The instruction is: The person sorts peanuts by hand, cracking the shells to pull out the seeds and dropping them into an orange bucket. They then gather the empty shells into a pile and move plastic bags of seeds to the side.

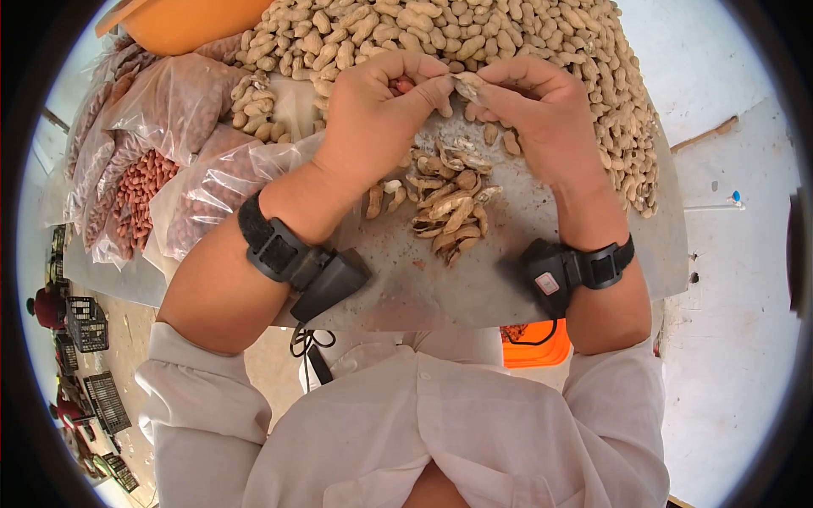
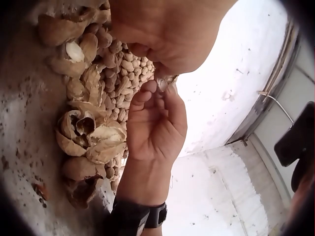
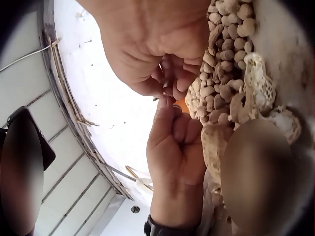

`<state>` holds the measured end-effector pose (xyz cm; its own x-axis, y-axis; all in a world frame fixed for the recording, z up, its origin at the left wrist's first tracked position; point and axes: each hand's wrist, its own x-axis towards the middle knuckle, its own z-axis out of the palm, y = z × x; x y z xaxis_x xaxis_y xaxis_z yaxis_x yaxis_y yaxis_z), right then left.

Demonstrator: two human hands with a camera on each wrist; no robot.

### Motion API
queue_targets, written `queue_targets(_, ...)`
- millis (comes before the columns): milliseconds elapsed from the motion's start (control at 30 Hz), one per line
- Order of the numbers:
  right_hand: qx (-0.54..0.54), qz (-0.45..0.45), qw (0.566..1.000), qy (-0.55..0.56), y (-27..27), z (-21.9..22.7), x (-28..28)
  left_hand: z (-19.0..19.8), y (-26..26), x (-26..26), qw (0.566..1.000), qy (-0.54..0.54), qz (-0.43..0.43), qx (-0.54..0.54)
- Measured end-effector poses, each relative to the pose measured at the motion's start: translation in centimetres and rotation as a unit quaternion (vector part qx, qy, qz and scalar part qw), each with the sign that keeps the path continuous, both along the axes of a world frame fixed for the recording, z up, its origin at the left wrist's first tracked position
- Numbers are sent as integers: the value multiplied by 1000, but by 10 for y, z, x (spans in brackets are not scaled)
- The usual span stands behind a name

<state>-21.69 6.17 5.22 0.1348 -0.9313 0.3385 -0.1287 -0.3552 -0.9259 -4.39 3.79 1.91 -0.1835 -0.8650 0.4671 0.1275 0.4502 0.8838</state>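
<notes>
- Head: The left hand (image 1: 368, 110) curls round a kernel (image 1: 402, 85); the right hand (image 1: 542, 118) pinches a shell (image 1: 467, 84) between them. Husks (image 1: 453, 207) lie near, bagged kernels (image 1: 144, 195) left; the far pile (image 1: 474, 25) looks largely unopened.
- Left wrist: Fingers half hide the shell.
- Right wrist: I can't tell what the fingertips grasp.

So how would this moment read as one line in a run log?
left hand: holds reddish kernel | right hand: pinches peanut shell | near side: opened shells | far side: peanut pile | left side: bagged kernels

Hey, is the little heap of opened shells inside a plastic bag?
No, the opened shells lie in the open on the grey tabletop.
</notes>
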Motion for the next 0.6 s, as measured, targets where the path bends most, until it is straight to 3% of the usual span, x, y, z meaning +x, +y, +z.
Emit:
queue_targets(200,73,81,987,115,2,9,-18,0,-3,5,970,143,-107,167)
queue_targets(367,96,175,944,262,5,16,-27,4,-3,5,955,170,-160,183)
queue_targets(467,77,117,952,272,4,16,-21,5,-1,5,952,164,-183,183)
queue_targets(567,-35,64,996,44,-2,-3,-5,4,0,4,951,150,-203,178)
queue_targets(600,-39,56,997,23,-1,-3,1,3,1,3,951,144,-209,176)
